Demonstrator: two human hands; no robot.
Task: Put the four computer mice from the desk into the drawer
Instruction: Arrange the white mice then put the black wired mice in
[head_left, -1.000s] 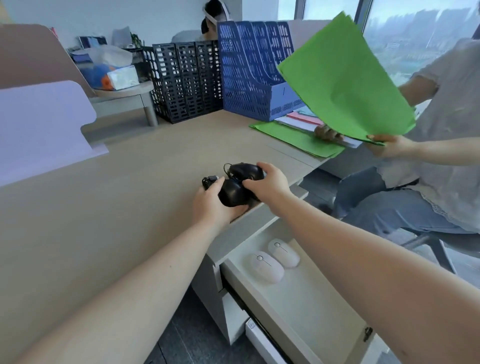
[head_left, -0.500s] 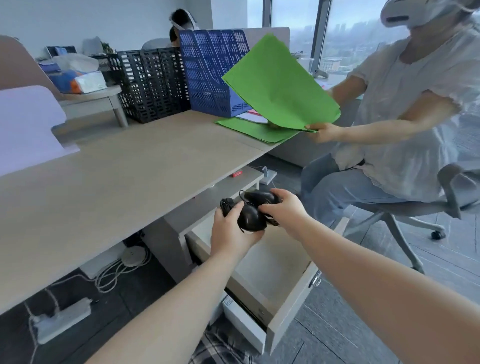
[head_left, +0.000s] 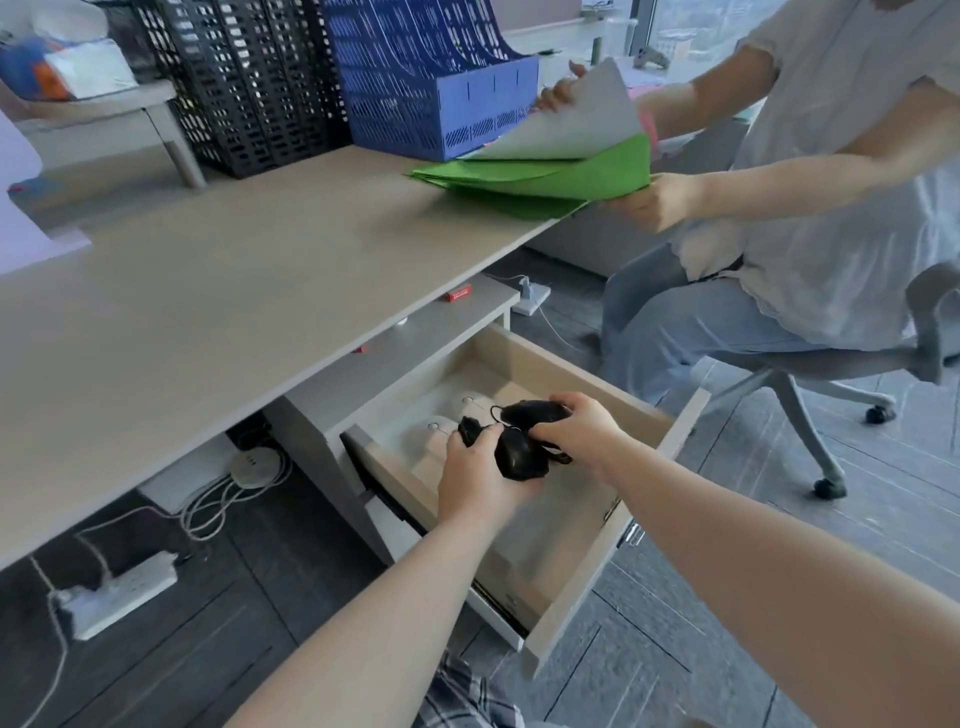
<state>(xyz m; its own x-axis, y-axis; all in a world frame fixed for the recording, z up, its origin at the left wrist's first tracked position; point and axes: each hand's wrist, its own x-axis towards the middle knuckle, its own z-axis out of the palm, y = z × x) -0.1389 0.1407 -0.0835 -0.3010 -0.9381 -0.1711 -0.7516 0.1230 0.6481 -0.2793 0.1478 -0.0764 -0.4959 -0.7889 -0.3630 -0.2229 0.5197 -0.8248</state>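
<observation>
The beige table (head_left: 218, 291) fills the left of the frame. At lower centre, over the open drawer (head_left: 587, 577), the left hand (head_left: 475, 480) and right hand (head_left: 582, 434) each grip a black mouse (head_left: 519, 454); two white mice (head_left: 452, 423) lie inside.

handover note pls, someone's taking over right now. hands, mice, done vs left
Left hand: gripping one glossy black corded mouse above the open beige wooden drawer.
Right hand: gripping the second black corded mouse, also over the drawer.
Done: two flat white oval mice lie at the drawer's back.
Left: set both black mice down in the drawer and let go.
</observation>
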